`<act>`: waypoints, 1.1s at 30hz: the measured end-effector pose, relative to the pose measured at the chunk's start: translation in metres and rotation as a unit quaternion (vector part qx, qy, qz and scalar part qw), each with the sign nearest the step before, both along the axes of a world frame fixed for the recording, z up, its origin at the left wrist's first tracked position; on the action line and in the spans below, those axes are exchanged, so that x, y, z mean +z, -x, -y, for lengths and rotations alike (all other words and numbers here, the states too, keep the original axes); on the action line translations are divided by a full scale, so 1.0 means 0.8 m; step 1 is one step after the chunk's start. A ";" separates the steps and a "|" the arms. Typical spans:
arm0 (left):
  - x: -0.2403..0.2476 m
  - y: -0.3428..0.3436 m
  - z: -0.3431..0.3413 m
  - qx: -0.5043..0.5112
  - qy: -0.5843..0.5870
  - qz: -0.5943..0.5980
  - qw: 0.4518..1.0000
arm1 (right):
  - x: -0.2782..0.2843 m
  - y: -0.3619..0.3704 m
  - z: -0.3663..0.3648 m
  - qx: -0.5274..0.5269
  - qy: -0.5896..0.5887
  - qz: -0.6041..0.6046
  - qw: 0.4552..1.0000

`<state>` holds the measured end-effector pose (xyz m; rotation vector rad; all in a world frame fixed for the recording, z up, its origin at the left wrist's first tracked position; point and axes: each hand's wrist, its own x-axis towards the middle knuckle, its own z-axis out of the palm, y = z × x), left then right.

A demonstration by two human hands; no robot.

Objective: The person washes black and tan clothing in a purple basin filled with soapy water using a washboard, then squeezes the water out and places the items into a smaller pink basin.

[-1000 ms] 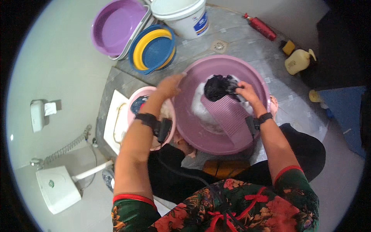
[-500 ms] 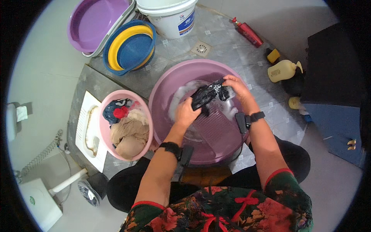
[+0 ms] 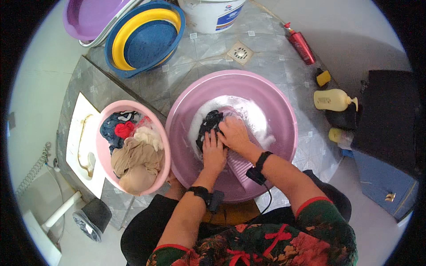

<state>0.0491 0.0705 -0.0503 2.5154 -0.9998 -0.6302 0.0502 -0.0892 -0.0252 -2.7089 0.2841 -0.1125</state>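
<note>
A wet black garment (image 3: 207, 124) lies in sudsy water inside a large mauve basin (image 3: 284, 106). My left hand (image 3: 214, 153) rests on the garment's near edge, its fingers stretched out. Beside it, my right hand (image 3: 234, 132) has its fingers curled onto the same cloth; the fingertips are partly hidden. The ribbed washboard (image 3: 242, 170) slants under my right wrist, and white foam (image 3: 262, 117) floats around the cloth.
At the left, a pink tub (image 3: 167, 159) holds clothes, beside a white squat toilet (image 3: 73, 146). A blue-yellow basin (image 3: 177, 40) and white bucket (image 3: 213, 17) stand at the back. A cream pump bottle (image 3: 330, 99) and red extinguisher (image 3: 302, 48) are at the right.
Both hands have lowered the black garment from above the basin into the suds, slightly to the left. My left hand's fingers have straightened over it. The whole view has shifted.
</note>
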 end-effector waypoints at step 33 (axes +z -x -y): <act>-0.066 -0.154 0.015 0.022 0.034 -0.180 0.983 | -0.085 -0.022 0.103 -0.373 -0.089 -0.274 0.882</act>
